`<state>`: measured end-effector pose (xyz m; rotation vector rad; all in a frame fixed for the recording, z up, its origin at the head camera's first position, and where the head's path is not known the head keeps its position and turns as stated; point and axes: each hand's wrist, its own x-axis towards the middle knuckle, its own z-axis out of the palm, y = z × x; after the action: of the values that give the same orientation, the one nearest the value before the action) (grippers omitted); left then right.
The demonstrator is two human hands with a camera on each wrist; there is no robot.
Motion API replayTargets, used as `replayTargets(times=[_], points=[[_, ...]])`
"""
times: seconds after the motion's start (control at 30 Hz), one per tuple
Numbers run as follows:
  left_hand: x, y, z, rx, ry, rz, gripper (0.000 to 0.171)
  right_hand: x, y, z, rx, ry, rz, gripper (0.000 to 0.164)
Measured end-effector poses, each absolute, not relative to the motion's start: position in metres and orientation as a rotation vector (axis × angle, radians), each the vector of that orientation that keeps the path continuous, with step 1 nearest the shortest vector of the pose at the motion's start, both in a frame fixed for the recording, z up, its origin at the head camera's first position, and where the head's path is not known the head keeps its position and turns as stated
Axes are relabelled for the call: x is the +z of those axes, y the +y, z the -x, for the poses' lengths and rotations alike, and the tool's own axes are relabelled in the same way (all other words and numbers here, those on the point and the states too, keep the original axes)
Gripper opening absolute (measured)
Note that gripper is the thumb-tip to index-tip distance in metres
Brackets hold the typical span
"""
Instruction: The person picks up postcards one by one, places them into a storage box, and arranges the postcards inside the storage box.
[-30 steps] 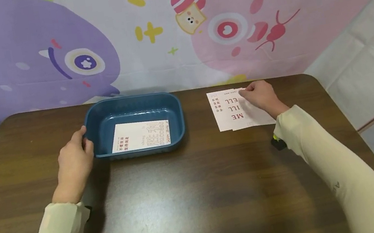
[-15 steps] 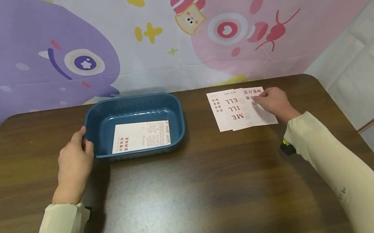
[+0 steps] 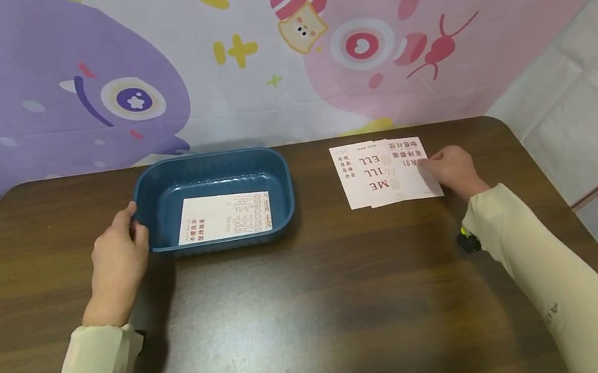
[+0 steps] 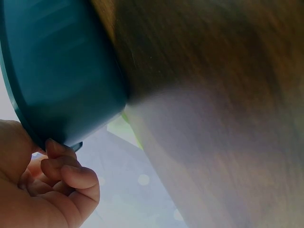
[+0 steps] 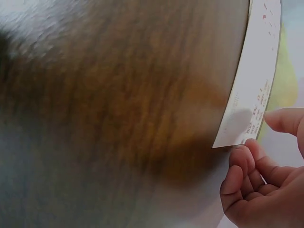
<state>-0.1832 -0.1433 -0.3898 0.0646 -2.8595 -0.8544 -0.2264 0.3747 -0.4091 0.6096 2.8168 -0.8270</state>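
Note:
My left hand [image 3: 118, 259] grips the left rim of a blue rectangular tub [image 3: 225, 243]. In the left wrist view its fingers curl below the rim of the tub [image 4: 61, 71], and the thumb is mostly hidden. A white printed card [image 3: 210, 221] lies in the tub, its lower edge hidden by the front wall. To the right, overlapping white cards [image 3: 375, 164] with red lettering lie on the table. My right hand [image 3: 456, 170] is at the right edge of these cards. The right wrist view shows thumb and bent forefinger apart at the corner of a card [image 5: 251, 85].
The brown wooden table [image 3: 274, 322] carries the tub and cards near its back edge. Behind it hangs a cartoon-printed cloth [image 3: 262, 107]. A pale wall covering [image 3: 586, 92] stands close along the right side.
My right hand has slid rightward from over the cards to their right edge, uncovering more lettering. The cards stay in place. My left hand and the tub have not moved.

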Motion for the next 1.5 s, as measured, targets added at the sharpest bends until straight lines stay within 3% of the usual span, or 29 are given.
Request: replayTargets(times=[0.43,0.9,1.1,1.33,1.5], points=[[-0.391,-0.144,0.185,-0.859,-2.863,-0.065,0.047,-0.410,0.371,0.224,-0.783,2.840,-0.573,0.056],[-0.389,-0.145,0.185,-0.860,-2.853,-0.069,0.047,-0.407,0.365,0.231,-0.740,2.809,-0.718,0.061],[-0.389,-0.145,0.184,-0.857,-2.834,-0.058,0.046,-0.403,0.365,0.229,-0.870,2.766,-0.731,0.061],[-0.391,-0.145,0.184,-0.868,-2.841,-0.057,0.046,-0.408,0.367,0.230,-1.037,2.638,-0.843,0.077],[-0.391,-0.145,0.184,-0.872,-2.852,-0.062,0.046,-0.405,0.366,0.233,-1.044,2.612,-0.901,0.073]])
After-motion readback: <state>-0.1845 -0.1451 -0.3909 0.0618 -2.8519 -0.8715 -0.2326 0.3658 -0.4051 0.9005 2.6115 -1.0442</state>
